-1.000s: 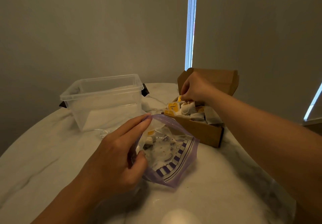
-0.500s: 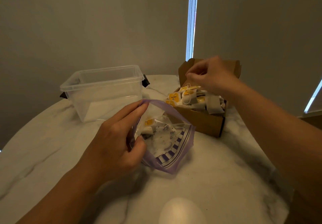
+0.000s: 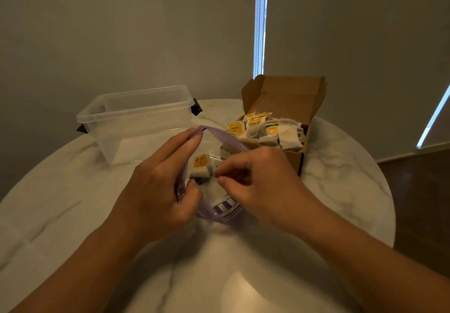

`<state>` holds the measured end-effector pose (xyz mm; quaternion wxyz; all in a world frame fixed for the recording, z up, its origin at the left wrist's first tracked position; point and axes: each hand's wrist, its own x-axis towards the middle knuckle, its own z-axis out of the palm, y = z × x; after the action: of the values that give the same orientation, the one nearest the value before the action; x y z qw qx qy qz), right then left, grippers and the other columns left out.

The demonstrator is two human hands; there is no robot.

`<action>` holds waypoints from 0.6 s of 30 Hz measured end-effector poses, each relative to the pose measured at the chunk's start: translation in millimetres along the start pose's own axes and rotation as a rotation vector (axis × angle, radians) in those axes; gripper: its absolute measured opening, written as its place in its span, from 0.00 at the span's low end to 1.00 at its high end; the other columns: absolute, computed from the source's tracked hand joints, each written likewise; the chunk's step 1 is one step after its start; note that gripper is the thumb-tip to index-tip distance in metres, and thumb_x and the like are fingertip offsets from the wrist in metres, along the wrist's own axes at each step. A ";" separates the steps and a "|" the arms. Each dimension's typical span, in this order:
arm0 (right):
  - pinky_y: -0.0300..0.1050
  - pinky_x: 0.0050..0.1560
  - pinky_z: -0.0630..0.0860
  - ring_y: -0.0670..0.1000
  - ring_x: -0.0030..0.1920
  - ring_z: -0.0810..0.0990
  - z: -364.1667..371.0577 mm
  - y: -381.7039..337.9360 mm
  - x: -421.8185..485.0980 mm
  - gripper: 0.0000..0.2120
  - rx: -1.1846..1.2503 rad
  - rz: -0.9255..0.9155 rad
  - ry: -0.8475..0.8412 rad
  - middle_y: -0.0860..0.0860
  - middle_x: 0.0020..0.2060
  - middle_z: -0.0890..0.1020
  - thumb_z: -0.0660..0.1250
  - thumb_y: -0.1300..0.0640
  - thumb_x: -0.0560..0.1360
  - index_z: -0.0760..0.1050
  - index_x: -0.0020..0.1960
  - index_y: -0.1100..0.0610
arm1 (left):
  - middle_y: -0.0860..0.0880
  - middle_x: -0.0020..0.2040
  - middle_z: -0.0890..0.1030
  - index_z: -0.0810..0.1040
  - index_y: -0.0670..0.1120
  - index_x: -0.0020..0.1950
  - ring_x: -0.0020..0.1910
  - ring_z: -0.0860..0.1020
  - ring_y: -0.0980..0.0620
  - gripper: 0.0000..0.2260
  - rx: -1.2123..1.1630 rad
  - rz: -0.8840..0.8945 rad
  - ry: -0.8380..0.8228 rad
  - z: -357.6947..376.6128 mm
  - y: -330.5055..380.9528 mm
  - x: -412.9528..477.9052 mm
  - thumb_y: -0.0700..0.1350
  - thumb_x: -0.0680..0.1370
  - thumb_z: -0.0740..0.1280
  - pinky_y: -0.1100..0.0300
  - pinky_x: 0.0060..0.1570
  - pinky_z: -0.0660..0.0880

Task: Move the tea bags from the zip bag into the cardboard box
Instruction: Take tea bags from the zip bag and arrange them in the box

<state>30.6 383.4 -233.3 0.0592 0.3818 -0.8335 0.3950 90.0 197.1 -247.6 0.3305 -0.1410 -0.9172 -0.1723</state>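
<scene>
Hands are seen low in the head view, over a round marble desk [image 3: 73,215]. The left hand [image 3: 158,191] is clamped on the near-left rim of the zip bag [image 3: 219,211], thumb and fingers pinching the purple edge so that the mouth is held wide. The right hand [image 3: 258,186] is placed at the mouth from the right, its thumb and forefinger drawn nearly together over the opening; whether anything is pinched between them cannot be told. One tea bag [image 3: 201,170] with a yellow tag is seen inside the zip bag, just beside the left thumb and close to the right fingertips. More may lie under the hands, but that part is hidden.

Just behind the right hand an open cardboard box [image 3: 292,93] is set on the desk, its lid flap standing up at the back. It is heaped with tea bags [image 3: 265,130], white sachets with yellow tags and strings, piled up to the rim. To the left of the box, and apart from it, a clear plastic tub [image 3: 136,118] with dark side clips is set on the desk. The zip bag lies between tub and box, nearer the person
</scene>
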 end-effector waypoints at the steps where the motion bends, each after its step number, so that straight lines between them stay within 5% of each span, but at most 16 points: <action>1: 0.37 0.50 0.80 0.41 0.46 0.81 5.4 -0.1 2.0 0.10 -0.053 0.005 -0.017 0.45 0.47 0.84 0.70 0.57 0.76 0.83 0.56 0.50 | 0.50 0.75 0.69 0.67 0.42 0.76 0.65 0.76 0.49 0.31 -0.001 0.005 -0.003 -0.1 0.8 0.2 0.48 0.72 0.60 0.65 0.55 0.75; 5: 0.47 0.51 0.80 0.50 0.50 0.79 18.9 2.0 22.4 0.09 -0.266 0.047 -0.101 0.51 0.48 0.83 0.65 0.55 0.79 0.82 0.56 0.52 | 0.50 0.74 0.70 0.68 0.42 0.75 0.57 0.78 0.49 0.31 0.001 -0.003 -0.026 1.6 3.4 0.1 0.42 0.71 0.64 0.76 0.53 0.69; 10: 0.43 0.37 0.70 0.53 0.43 0.77 32.3 4.7 47.3 0.01 -0.381 0.081 -0.066 0.52 0.42 0.77 0.67 0.58 0.76 0.75 0.46 0.54 | 0.49 0.74 0.70 0.68 0.41 0.75 0.59 0.77 0.49 0.32 0.015 -0.008 -0.036 1.0 4.7 -0.5 0.40 0.70 0.65 0.77 0.55 0.68; 18: 0.43 0.48 0.70 0.52 0.51 0.76 41.2 3.9 69.9 0.13 -0.441 0.298 -0.269 0.56 0.55 0.78 0.62 0.57 0.80 0.73 0.63 0.61 | 0.49 0.74 0.71 0.69 0.42 0.75 0.56 0.79 0.48 0.31 0.012 -0.011 -0.045 1.4 3.0 -0.6 0.40 0.70 0.64 0.78 0.54 0.66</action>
<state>-12.7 314.7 -235.8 -0.0290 0.2823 -0.9463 0.1546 90.8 200.3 -248.3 0.3096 -0.1380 -0.9261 -0.1656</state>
